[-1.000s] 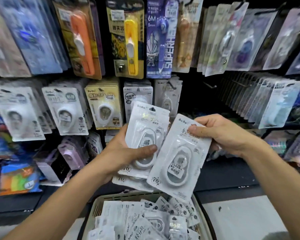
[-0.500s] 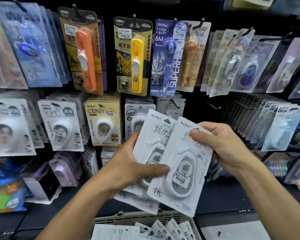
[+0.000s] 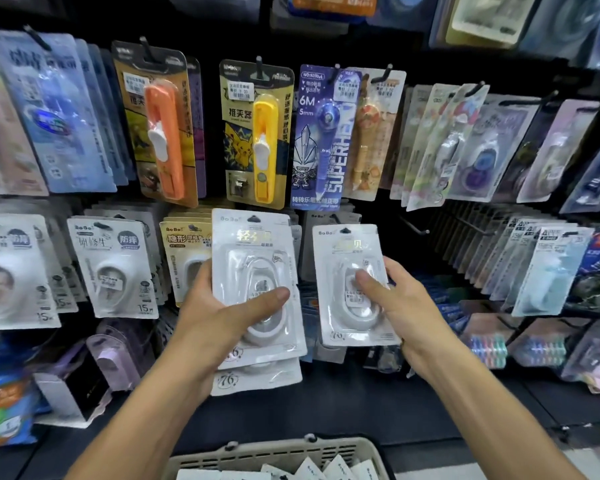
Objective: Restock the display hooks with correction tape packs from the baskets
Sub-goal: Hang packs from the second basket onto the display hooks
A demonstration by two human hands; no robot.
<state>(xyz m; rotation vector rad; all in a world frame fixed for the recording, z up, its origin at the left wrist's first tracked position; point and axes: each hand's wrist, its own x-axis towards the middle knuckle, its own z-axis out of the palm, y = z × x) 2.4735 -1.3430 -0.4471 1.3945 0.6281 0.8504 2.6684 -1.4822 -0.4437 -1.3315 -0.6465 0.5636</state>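
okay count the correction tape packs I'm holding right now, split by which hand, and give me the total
Left hand: 2 packs, a front pack and a second pack showing below it; more could be hidden behind.
Right hand: 1 pack, the single pack.
Total: 3 packs visible in hand.

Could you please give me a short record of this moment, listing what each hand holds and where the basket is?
left hand: grips a small stack of correction tape packs, thumb across the front
right hand: holds a single pack upright, apart from the stack
basket: below the hands, more packs inside
display hooks: bare hook right of the single pack
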